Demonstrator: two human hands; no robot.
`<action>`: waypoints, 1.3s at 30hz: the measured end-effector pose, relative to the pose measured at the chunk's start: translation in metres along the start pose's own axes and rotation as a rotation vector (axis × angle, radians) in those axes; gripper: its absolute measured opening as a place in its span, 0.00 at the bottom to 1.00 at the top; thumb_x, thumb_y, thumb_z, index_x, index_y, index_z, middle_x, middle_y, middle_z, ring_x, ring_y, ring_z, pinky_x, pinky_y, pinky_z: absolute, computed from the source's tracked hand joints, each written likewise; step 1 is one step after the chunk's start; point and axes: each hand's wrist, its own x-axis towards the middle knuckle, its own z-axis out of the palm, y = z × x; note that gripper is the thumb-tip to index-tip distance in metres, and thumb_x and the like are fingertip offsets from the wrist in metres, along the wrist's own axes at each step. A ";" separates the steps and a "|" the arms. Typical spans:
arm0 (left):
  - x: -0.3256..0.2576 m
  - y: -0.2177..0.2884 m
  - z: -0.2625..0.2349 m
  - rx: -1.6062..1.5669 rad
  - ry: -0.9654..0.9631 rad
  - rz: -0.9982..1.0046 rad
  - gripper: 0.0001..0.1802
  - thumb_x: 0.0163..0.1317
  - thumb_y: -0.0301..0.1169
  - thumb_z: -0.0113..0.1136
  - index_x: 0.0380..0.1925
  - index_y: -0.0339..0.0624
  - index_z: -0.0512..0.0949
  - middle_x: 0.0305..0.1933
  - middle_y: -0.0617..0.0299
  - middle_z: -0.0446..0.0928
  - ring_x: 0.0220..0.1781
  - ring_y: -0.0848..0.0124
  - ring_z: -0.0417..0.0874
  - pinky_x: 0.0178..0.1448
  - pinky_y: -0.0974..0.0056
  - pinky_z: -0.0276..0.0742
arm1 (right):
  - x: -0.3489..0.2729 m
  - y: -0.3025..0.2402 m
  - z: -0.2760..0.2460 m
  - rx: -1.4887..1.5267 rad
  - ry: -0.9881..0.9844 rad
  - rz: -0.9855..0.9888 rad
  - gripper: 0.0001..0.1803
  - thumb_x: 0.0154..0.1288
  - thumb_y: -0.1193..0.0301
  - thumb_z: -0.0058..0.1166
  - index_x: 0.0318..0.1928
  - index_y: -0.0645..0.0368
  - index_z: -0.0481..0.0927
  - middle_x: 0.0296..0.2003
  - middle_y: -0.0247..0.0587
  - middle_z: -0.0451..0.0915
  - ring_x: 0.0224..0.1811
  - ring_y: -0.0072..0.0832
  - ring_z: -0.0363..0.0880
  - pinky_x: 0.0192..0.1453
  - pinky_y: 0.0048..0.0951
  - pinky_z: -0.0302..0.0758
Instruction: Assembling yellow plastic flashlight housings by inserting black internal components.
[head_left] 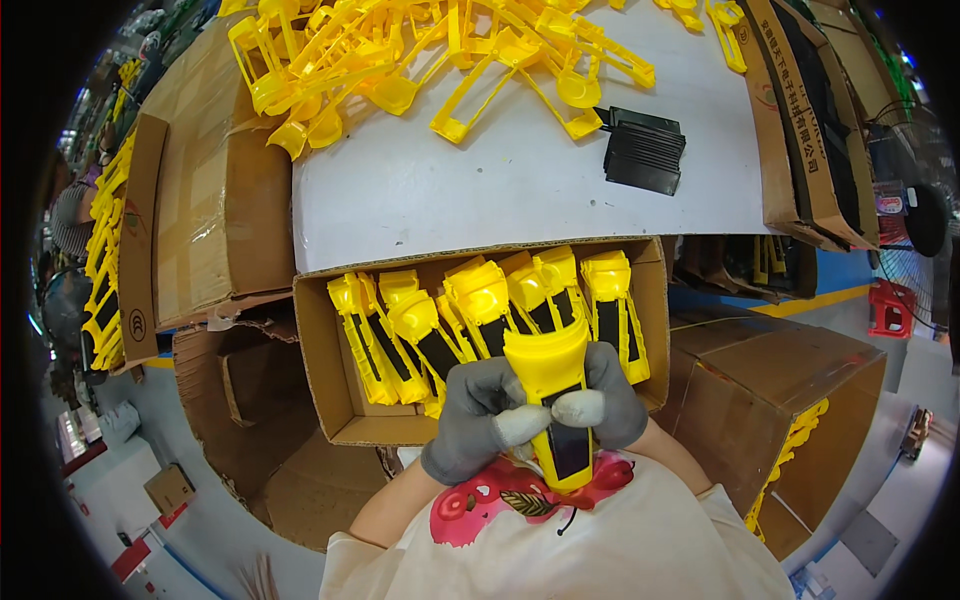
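Pinching: both hands grip one yellow casing (545, 370), held above the near side of the open carton and in front of the shirt (440, 565).
Left hand (470, 415): in a grey glove with a pale thumb tip; fingers curl at the casing's left side, and the thumb presses by the edge of its black panel (571, 452).
Right hand (617, 400): in a matching glove; fingers bend round the right side, with the thumb laid on the panel.
Casing: wide end away from the person, narrow end toward the shirt, panel facing the camera.
Open carton (325, 362): stands against the near edge of the worktop (450, 200), just beyond the hands.
Spare casings (478, 290): lie side by side in that carton, wide ends toward the worktop, with black strips showing along them.
Frames (365, 55): yellow, heaped loosely across the far part of the worktop.
Plates (645, 155): black, in an overlapping stack near the heap's right end.
Left carton (190, 190): brown and taped, beside the worktop.
Right carton (785, 120): along the worktop's right side, with dark pieces inside.
Lower carton (770, 370): right of the person, yellow parts at its open side.
Stool (890, 308): red, on the floor at far right, near a fan (928, 220).
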 end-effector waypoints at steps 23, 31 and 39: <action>0.016 0.033 -0.023 0.573 0.134 0.541 0.35 0.46 0.29 0.72 0.56 0.38 0.69 0.58 0.53 0.71 0.59 0.66 0.73 0.58 0.60 0.71 | 0.008 -0.026 0.006 -0.066 0.015 0.293 0.23 0.71 0.63 0.49 0.61 0.62 0.66 0.46 0.36 0.78 0.45 0.17 0.77 0.51 0.20 0.75; 0.025 0.061 -0.029 0.833 -0.452 0.533 0.11 0.43 0.28 0.74 0.29 0.42 0.84 0.32 0.60 0.80 0.28 0.69 0.79 0.32 0.68 0.72 | 0.008 -0.028 -0.001 -0.074 -0.207 0.498 0.23 0.71 0.61 0.51 0.60 0.62 0.70 0.50 0.36 0.76 0.53 0.19 0.73 0.59 0.21 0.70; 0.025 0.058 -0.025 0.796 -0.547 0.544 0.11 0.44 0.26 0.69 0.31 0.44 0.84 0.30 0.63 0.78 0.29 0.66 0.79 0.33 0.66 0.74 | 0.008 -0.021 -0.011 0.015 -0.281 0.452 0.23 0.69 0.64 0.51 0.59 0.63 0.70 0.52 0.36 0.75 0.55 0.20 0.71 0.62 0.22 0.67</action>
